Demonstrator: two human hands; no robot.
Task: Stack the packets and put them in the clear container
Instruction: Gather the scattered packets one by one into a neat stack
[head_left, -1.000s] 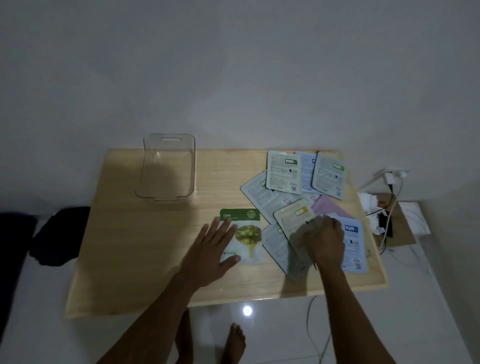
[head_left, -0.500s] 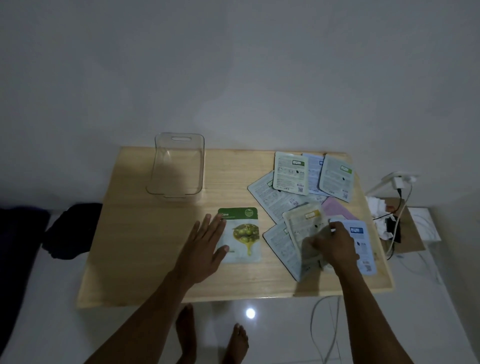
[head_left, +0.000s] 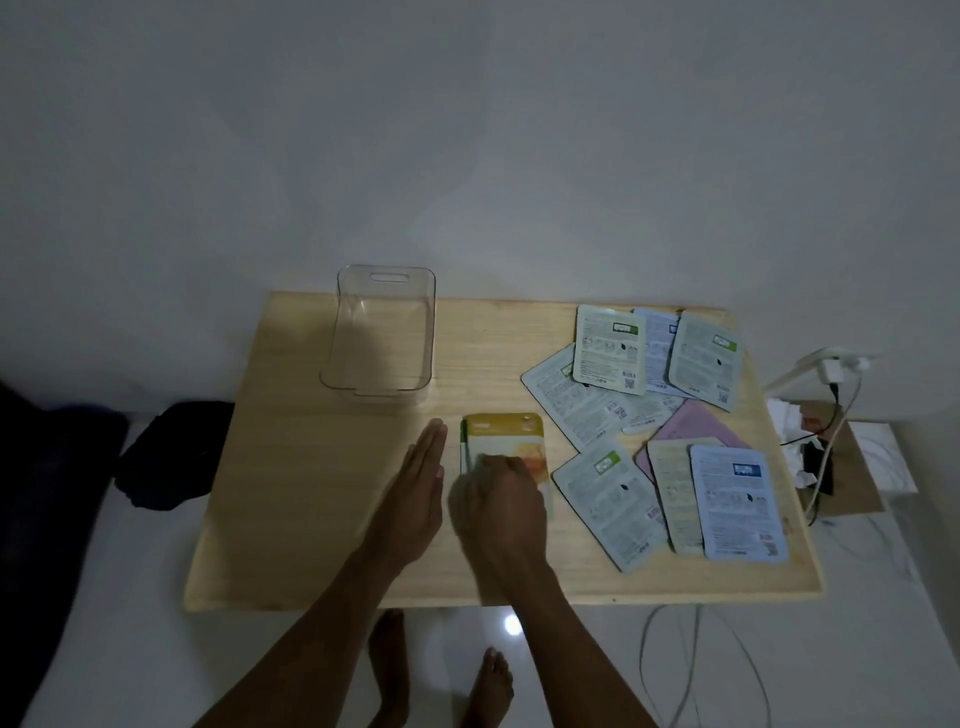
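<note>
A yellow-topped packet (head_left: 506, 434) lies on the green packet, whose edge (head_left: 463, 447) shows at its left. My right hand (head_left: 498, 506) rests on this packet, fingers curled on its near part. My left hand (head_left: 418, 491) stands flat and on edge just left of the small stack, fingers straight, holding nothing. The clear container (head_left: 382, 332) stands empty at the table's back left. Several more packets (head_left: 608, 499) lie spread face down over the right half of the wooden table (head_left: 291, 493).
A power strip with a plugged charger (head_left: 834, 366) and cables (head_left: 826, 467) sits right of the table beside crumpled paper (head_left: 787, 423). A dark bag (head_left: 171, 457) lies on the floor at the left. My bare feet (head_left: 387, 670) stand under the table's front edge.
My right hand carried the yellow packet from the right pile leftward and laid it on the green one. My left hand came off the green packet and turned on edge beside it.
</note>
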